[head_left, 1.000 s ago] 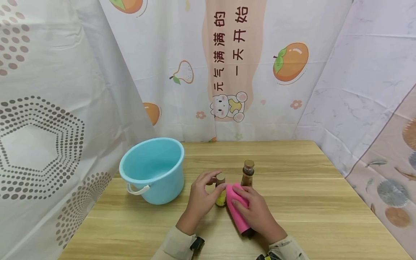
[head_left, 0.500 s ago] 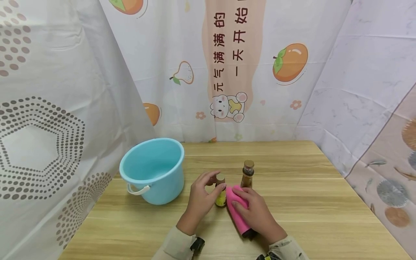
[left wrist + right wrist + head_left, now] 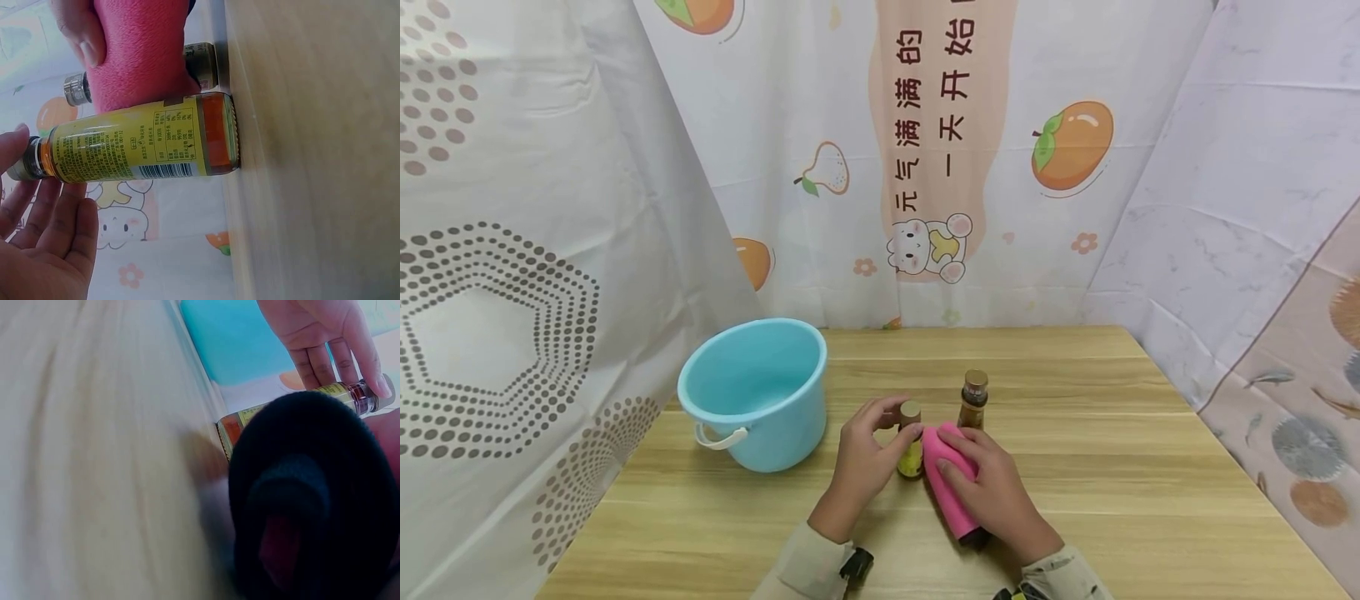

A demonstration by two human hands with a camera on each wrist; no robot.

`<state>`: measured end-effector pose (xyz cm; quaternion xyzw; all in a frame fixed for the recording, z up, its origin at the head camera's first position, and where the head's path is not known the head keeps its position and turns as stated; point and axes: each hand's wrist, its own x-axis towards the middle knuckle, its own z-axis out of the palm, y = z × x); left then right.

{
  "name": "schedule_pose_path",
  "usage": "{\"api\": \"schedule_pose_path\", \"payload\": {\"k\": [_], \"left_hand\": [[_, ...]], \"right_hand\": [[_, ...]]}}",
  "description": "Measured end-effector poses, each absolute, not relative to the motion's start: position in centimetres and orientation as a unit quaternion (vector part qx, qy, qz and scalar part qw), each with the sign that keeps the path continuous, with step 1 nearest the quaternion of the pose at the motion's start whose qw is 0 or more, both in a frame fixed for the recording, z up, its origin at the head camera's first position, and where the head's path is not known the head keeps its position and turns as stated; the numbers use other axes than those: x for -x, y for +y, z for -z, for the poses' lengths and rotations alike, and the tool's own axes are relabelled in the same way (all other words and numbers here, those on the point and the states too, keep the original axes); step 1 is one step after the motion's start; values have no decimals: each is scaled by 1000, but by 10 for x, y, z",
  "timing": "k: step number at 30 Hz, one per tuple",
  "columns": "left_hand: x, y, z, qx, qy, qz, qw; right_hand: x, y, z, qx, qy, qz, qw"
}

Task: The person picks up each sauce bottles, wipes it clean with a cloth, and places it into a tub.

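Bottle upright on the table, its cap in the left hand's grasp, with the cloth just beside it on the right hand's side.

Farthest left, well apart from the left hand, stands the bucket, pale blue, its white handle hanging down on the near side. Beyond both hands the curtain hangs behind the table, printed with fruit, flowers, a white cartoon animal and Chinese characters.

The left hand pinches the bottle at the cap, the thumb on the near side and the fingers reaching round the far side. The strap on that wrist is black, just at the end of a beige sleeve. Below the left thumb the bottle shows a yellow label with small print and a barcode, and amber contents under it near the base.

Between the two hands lies the cloth, pink and fuzzy, slanting from beside the bottle back toward the right wrist; its near end is black and rolled round a hollow. Whether it touches the bottle is hard to tell from these angles.

The right hand grips the cloth from above and its right side, fingers spread over the pink. Just beyond the right hand's fingers stands the second bottle, gold-capped, partly hidden.
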<state>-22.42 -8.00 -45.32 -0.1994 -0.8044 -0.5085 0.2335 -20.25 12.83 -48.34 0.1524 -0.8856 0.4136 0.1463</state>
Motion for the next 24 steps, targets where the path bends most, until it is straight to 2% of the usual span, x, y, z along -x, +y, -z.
{"api": "schedule_pose_path", "payload": {"k": [7,16,24], "left_hand": [[224,-80,454,191,-804,515,227],[225,-80,453,208,-802,505,242],[225,-81,455,211,-800,505,246]], "right_hand": [[202,129,484,-183,-858,-444,184],[204,129,483,-213,-828,-464,232],[203,129,483,-219,-826,-461,239]]}}
